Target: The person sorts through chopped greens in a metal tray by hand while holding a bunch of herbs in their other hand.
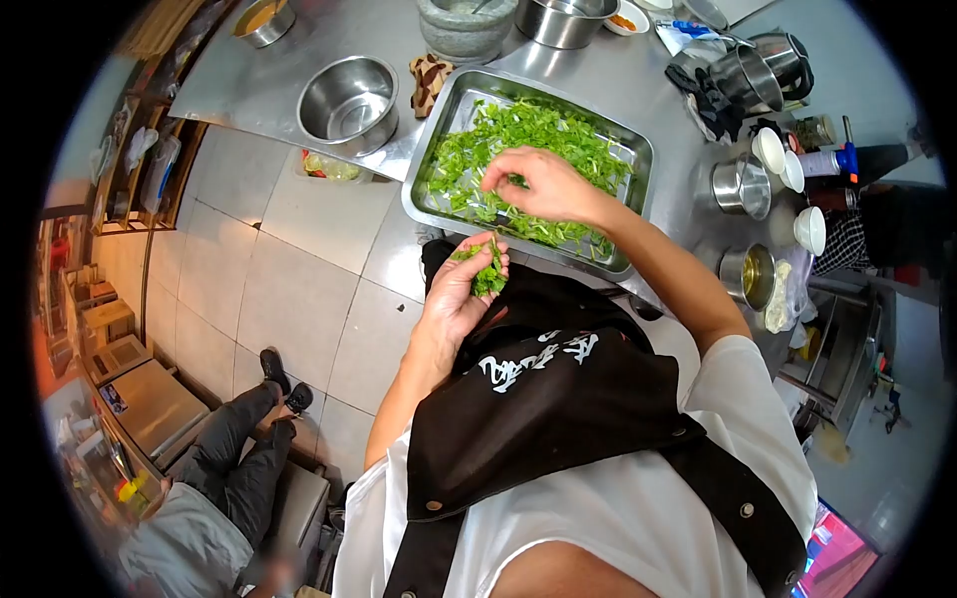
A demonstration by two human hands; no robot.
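Note:
My left hand (465,296) is closed on a small bunch of leafy green herb, likely cilantro (488,277), just off the near edge of a rectangular metal tray (421,189). Loose pieces of the same chopped herb (538,130), leaves and pale stems, are spread across the tray. Over the tray's middle is my right hand (543,186), its fingers curled inward with green showing between them. Whether those fingertips grip a piece or only hover above the heap, I cannot make out.
On the steel counter stand a metal bowl (349,105), a stone mortar (467,28) and a metal pot (566,20). Pots and white bowls (809,230) line the right side. A seated person's legs (244,448) are at lower left, on the tiled floor side.

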